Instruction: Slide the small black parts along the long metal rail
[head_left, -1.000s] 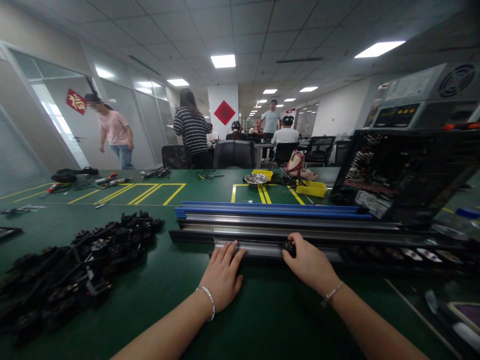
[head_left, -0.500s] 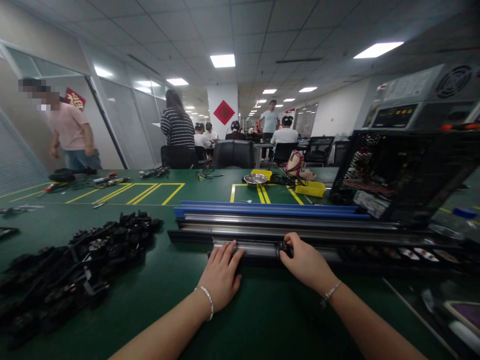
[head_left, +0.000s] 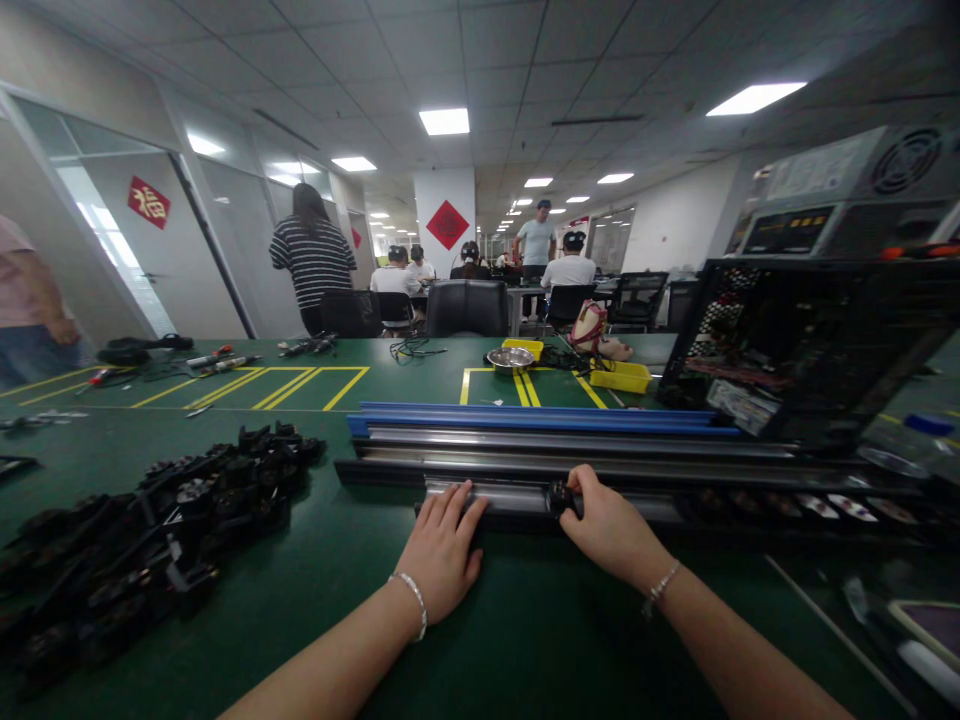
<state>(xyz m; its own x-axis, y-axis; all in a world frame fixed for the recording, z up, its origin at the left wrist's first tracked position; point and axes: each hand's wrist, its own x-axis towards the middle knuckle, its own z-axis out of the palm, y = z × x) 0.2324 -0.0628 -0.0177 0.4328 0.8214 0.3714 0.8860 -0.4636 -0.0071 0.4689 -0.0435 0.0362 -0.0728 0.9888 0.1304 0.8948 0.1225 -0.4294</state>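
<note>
My left hand lies flat, fingers stretched, on the left end of a dark metal channel rail with a shiny inner face. Between the thumb and fingers of my right hand is a small black round part, held at the rail a little right of my left hand. Its exact kind is too small to make out. Farther right along the same rail sits a row of round and pale parts. Behind it, parallel, lie another dark rail and a blue rail.
A heap of black parts spreads over the green table at left. An open computer case stands at back right. Beyond the rails are a metal bowl, a yellow tray and cables. Several people are in the background.
My right hand has shifted very slightly, and the black part shows more, a little farther left. My left hand stays put. The person in pink has moved left, nearly out of view.
</note>
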